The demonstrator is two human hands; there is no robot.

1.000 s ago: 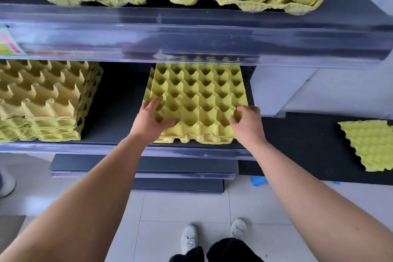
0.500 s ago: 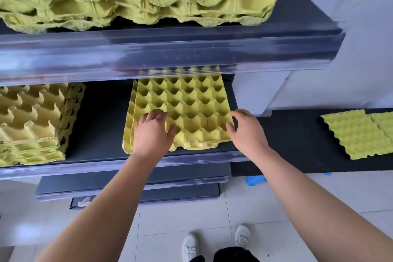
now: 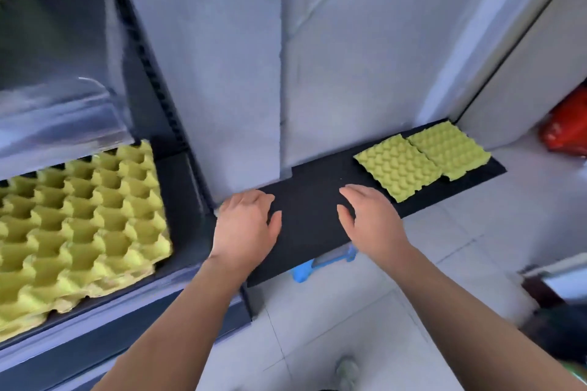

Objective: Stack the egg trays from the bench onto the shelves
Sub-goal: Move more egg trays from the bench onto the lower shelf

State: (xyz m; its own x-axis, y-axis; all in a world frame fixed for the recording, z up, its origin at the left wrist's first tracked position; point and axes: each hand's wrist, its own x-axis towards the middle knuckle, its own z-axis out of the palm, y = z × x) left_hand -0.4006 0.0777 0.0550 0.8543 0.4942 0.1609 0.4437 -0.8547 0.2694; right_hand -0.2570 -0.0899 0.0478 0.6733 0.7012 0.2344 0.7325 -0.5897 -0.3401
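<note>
Two yellow-green egg trays lie side by side, bumps up, on the black bench (image 3: 311, 219): the nearer egg tray (image 3: 397, 167) and the farther egg tray (image 3: 451, 147) by the wall corner. A stack of yellow egg trays (image 3: 79, 219), cups up, sits on the dark shelf (image 3: 178, 276) at the left. My left hand (image 3: 246, 230) and my right hand (image 3: 370, 220) hover over the bare bench, palms down, fingers relaxed, holding nothing. My right hand is just left of the nearer egg tray, apart from it.
A grey upright panel (image 3: 238, 67) separates the shelf unit from the bench. A blue support (image 3: 305, 271) shows under the bench. A red object (image 3: 567, 127) sits at the far right. Pale floor tiles (image 3: 320, 327) lie below.
Both hands have let go of the egg tray on the shelf and moved right, over the bench. The view has swung right, so the shelf now sits at the left.
</note>
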